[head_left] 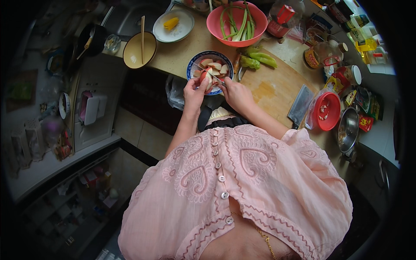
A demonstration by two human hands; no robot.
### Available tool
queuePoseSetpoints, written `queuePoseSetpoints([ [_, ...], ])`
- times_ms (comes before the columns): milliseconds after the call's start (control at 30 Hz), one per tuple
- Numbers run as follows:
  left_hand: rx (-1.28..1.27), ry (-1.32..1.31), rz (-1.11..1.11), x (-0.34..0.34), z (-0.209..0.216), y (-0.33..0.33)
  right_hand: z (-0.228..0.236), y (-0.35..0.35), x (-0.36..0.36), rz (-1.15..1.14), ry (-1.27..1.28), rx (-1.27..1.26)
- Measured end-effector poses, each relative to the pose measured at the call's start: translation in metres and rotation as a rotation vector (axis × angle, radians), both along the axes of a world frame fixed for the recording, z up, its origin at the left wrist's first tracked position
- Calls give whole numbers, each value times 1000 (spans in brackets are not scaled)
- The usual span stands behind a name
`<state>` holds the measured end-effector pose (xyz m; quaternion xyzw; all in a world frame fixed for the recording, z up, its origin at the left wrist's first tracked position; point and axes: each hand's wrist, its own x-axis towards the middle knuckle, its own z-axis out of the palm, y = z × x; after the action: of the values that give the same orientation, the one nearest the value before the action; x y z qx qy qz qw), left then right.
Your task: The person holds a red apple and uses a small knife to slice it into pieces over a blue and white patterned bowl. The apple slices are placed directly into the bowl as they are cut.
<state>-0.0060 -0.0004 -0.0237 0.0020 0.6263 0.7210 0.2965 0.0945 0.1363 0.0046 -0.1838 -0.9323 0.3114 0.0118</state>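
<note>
Left hand (196, 92): my fingers pinch a red-skinned apple piece (209, 78) above the blue-patterned bowl (189, 69), at the counter's near edge. Right hand (236, 93): closed around a small knife (219, 80), blade by the apple. Pale chunks (217, 66) in bowl. To the right, wooden board (281, 89), green peppers (261, 58) on its far part.

The bright centre fades toward dark, warped edges.
</note>
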Motion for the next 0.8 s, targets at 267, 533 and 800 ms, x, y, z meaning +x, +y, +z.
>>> queuePoseSetpoints([
  [267, -19, 11, 28, -1, -3, -1, 0, 2, -1, -3, -29, -30],
  [533, -28, 58, 47, 3, -5, 1, -2, 2, -1, 30, -44, -20],
  [800, -157, 228, 41, 4, -12, 3, -9, 4, -2, 30, 32, 17],
])
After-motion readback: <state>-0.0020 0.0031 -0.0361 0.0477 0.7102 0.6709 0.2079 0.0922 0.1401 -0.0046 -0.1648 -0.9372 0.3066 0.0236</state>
